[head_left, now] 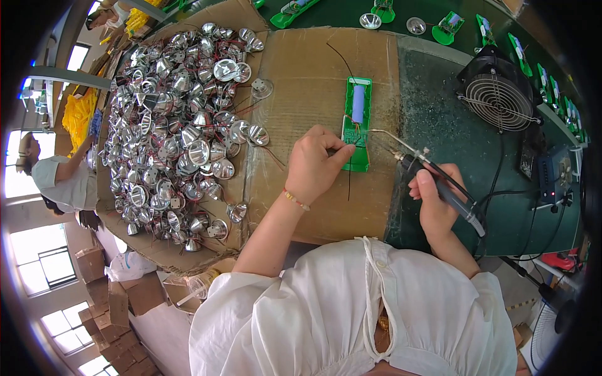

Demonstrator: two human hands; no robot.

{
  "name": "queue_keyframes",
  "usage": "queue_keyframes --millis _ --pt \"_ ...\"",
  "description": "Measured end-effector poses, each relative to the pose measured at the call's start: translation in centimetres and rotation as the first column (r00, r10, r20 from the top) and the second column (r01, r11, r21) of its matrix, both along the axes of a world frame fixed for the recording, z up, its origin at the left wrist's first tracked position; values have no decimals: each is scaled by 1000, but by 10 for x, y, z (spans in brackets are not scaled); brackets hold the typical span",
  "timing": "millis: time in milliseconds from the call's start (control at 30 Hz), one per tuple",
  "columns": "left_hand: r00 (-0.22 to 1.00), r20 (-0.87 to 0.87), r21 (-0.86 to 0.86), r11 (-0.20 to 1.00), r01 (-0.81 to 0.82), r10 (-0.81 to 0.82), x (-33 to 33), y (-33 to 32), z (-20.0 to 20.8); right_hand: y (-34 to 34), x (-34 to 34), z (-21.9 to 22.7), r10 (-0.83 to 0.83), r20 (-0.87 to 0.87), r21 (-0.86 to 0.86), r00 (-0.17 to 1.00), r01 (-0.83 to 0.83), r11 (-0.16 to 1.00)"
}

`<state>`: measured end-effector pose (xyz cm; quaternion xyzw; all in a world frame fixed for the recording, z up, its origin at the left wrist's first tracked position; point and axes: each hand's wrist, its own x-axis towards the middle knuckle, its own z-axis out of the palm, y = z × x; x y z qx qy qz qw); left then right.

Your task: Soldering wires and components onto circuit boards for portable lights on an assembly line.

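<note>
A green plastic housing [367,160] lies lengthwise on the cardboard in front of me. It holds a purple cylindrical battery [358,103] and a small green circuit board [355,135] with thin wires. My left hand [318,160] is over the housing's left edge, thumb and forefinger pinched on what looks like a thin dark wire beside the board. My right hand [436,197] grips a soldering iron [442,188] with a dark handle, right of the housing. A thin curved metal tube [395,136] fixed to the iron reaches toward the board; the exact contact is hard to see.
A cardboard box [251,182] on the left is heaped with shiny reflector cups [199,152] trailing red wires. A black fan [498,94] with a round guard stands at the right, near a dark blue box with cables [555,175]. More green housings [448,28] line the far edge. Another person [63,178] works at the left.
</note>
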<state>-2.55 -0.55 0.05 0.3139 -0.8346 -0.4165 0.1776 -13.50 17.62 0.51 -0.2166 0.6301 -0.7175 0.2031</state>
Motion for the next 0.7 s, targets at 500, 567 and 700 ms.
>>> queue_keyframes --millis 500,567,700 --pt "999 -44 29 999 -30 31 4 10 14 38 -28 -28 -151 -10 32 988 151 988" --pt "979 -152 117 986 -117 134 7 5 21 40 -34 -32 -161 -11 28 987 161 986" --pt "953 244 -149 964 222 -182 -1 -13 8 37 -40 -35 -185 19 51 983 184 982"
